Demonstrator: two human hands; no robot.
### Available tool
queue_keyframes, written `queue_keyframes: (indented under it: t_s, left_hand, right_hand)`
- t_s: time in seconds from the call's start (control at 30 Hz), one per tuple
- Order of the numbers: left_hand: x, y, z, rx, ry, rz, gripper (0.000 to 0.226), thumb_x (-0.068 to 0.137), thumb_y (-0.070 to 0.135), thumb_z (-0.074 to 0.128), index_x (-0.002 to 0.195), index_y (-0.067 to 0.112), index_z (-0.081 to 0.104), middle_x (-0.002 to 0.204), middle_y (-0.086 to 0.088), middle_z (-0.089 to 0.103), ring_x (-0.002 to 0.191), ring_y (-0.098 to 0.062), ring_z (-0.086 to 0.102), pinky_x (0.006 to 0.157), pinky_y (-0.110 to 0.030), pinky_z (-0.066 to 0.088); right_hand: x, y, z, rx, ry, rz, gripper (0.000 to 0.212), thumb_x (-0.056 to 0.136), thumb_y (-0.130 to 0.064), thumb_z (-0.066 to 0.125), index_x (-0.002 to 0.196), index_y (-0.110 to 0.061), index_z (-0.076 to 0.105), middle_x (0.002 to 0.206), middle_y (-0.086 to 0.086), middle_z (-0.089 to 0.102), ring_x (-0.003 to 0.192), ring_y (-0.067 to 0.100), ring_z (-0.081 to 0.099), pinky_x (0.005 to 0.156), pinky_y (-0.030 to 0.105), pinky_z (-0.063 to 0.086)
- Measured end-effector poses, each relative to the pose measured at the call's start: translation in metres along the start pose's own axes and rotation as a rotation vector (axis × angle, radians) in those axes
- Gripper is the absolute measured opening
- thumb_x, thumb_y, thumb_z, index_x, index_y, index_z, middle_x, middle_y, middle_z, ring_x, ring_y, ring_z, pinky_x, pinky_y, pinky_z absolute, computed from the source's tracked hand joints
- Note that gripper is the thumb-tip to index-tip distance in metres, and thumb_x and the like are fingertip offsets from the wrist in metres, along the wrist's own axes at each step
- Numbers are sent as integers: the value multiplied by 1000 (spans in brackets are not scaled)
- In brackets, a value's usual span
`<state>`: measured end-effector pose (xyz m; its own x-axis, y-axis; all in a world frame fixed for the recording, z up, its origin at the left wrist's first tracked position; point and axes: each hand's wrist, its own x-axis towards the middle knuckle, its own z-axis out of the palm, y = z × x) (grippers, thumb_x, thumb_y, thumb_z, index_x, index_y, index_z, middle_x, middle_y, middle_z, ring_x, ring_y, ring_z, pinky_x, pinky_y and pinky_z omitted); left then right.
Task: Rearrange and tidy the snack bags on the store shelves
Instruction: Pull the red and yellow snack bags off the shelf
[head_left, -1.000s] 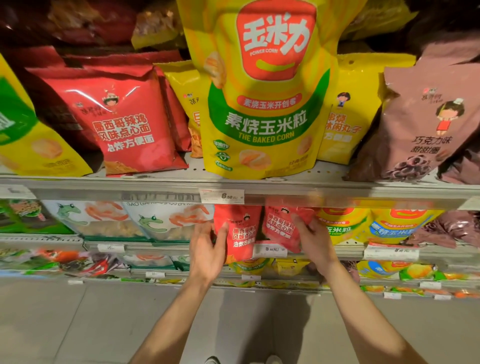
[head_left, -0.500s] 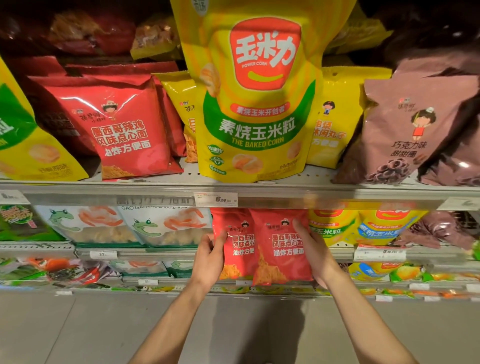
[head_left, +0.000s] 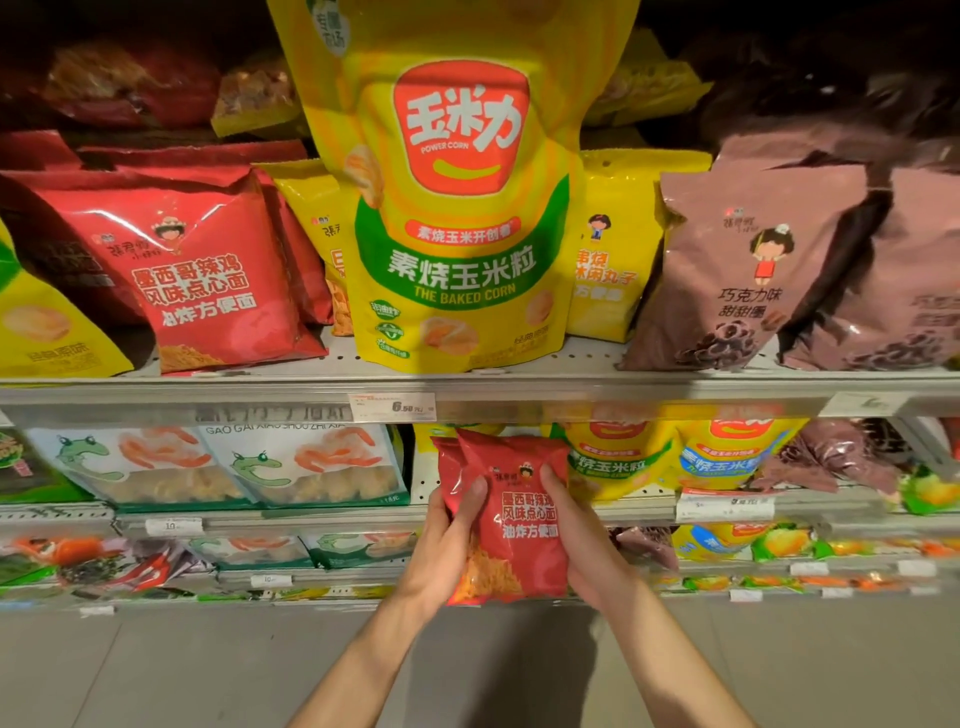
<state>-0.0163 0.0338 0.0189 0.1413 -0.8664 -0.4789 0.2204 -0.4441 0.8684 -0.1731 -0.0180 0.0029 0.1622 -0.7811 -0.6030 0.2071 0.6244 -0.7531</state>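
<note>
The left hand (head_left: 441, 545) gripped the left edge of the red snack bags (head_left: 511, 519), its thumb lying across the front film and the rest of its fingers tucked out of sight behind. At least two of these small packets were stacked, one offset behind the other, and held in the air in front of the second shelf (head_left: 363, 512), just below the price rail of the shelf above. They looked light and puffy, glossy foil over crumbly fried noodle snack, so a hard squeeze would probably crush the contents or pop a seam. The film would likely be slippery, and the stacked pair could slide against each other. Holding them by both side edges, as here, seemed the sensible way, with flat pressure instead of pinching the belly. The right hand (head_left: 582, 540) clasped the right edge, fingers wrapped around to the front, thumb hidden. Both forearms rose from below, converging, with wrists tipped slightly inward and palms facing one another across the packets.
</note>
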Motion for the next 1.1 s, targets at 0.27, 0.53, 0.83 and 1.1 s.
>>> queue_keyframes:
  t_s: [0.27, 0.53, 0.83, 1.1]
  left_hand:
    - [-29, 5, -5, -16, 103, 13, 39, 93, 42, 69, 126, 22, 58, 109, 0, 79, 98, -17, 77, 88, -38, 62]
    - [-48, 17, -70, -37, 30, 61, 64, 79, 58, 76, 131, 24, 57, 116, -1, 77, 105, -21, 76, 98, -47, 58]
    - [-84, 52, -231, 104, -75, 164, 39, 89, 55, 71, 118, 31, 61, 106, 10, 76, 86, 7, 73, 76, -13, 57]
    - [-131, 100, -362, 38, -107, 250, 65, 73, 60, 74, 130, 33, 60, 115, 11, 77, 107, -11, 74, 98, -38, 56]
  right_hand:
    - [-10, 11, 13, -16, -57, 38, 62, 82, -64, 73, 132, -28, 63, 109, 2, 80, 100, 24, 78, 93, 51, 60]
    - [-47, 15, 74, -17, -29, -83, 41, 88, -56, 72, 118, -28, 68, 102, 3, 81, 96, 25, 78, 89, 49, 62]
    - [-103, 60, 228, -78, 9, -213, 44, 99, -51, 59, 116, -14, 75, 108, 8, 81, 101, 23, 77, 102, 47, 56]
    - [-149, 87, 368, -79, 29, -304, 48, 96, -55, 61, 128, -20, 70, 115, 4, 79, 108, 23, 76, 102, 52, 56]
